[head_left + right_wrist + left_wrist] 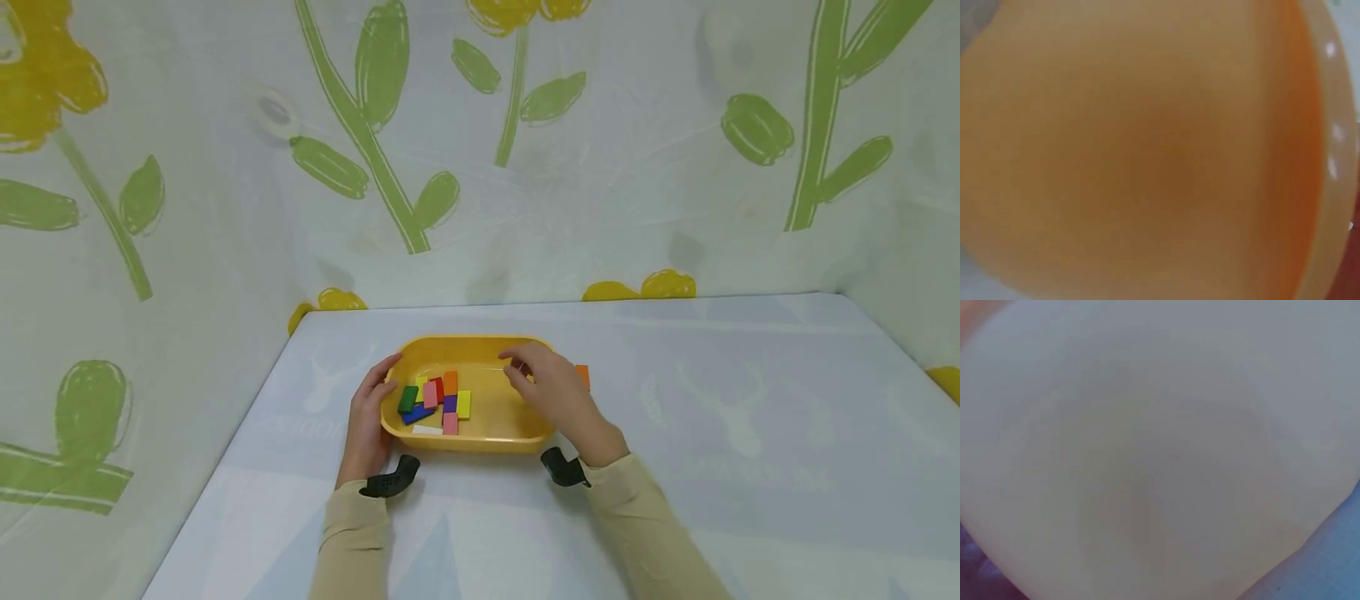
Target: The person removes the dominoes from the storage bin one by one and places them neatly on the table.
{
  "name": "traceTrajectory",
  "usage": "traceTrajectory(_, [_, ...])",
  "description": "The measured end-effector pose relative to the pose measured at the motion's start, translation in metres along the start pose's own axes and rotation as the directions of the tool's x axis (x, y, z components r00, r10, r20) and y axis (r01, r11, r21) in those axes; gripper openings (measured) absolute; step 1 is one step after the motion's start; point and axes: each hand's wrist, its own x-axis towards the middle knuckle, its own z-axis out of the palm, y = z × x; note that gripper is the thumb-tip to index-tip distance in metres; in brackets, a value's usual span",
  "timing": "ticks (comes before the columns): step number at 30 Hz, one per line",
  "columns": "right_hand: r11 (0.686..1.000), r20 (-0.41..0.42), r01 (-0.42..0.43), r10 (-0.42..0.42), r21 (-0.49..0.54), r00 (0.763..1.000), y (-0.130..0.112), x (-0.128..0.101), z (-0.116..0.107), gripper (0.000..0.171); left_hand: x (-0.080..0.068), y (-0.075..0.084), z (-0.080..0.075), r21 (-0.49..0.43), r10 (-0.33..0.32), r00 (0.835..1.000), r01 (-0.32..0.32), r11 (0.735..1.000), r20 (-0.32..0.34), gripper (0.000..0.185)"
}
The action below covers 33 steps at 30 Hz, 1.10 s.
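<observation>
A yellow oval tray (480, 346) is sitting upright on the table, its long side running left to right. The left hand (369, 421) is gripping its rim at nine o'clock, thumb over the edge. The right hand (551, 392) is lying over the rim at three o'clock, fingers curling above the tray's floor. Small coloured blocks (438, 400) are lying flat in a loose cluster in the tray's nine o'clock half: green, blue, pink, red, orange, purple, yellow and white. An orange block (582, 375) is showing just outside at three o'clock.
</observation>
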Motion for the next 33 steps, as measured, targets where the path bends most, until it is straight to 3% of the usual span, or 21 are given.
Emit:
traceTrajectory(4, [0.999, 0.152, -0.034, 0.028, 0.031, 0.988, -0.009, -0.002, 0.009, 0.032, 0.001, 0.000, 0.000, -0.002, -0.002, 1.000, 0.002, 1.000, 0.004, 0.038])
traceTrajectory(7, [0.998, 0.292, -0.046, 0.032, 0.038, 0.956, -0.016, -0.004, 0.016, 0.038, 0.001, 0.000, 0.000, -0.002, -0.006, 1.000, 0.006, 1.000, 0.000, 0.038])
traceTrajectory(10, [1.000, 0.373, -0.025, 0.022, 0.001, 0.927, -0.022, -0.005, 0.022, 0.039, 0.002, -0.001, -0.001, 0.004, -0.003, 1.000, 0.003, 1.000, -0.004, 0.037])
traceTrajectory(23, [0.997, 0.424, 0.025, 0.010, -0.077, 0.905, -0.036, -0.005, 0.040, 0.048, 0.002, -0.005, 0.001, -0.021, 0.007, 1.000, -0.007, 1.000, 0.009, 0.036])
traceTrajectory(33, [0.990, 0.529, 0.103, -0.038, -0.094, 0.848, -0.039, -0.005, 0.049, 0.049, 0.000, -0.002, 0.000, 0.016, 0.012, 1.000, -0.012, 1.000, -0.009, 0.036])
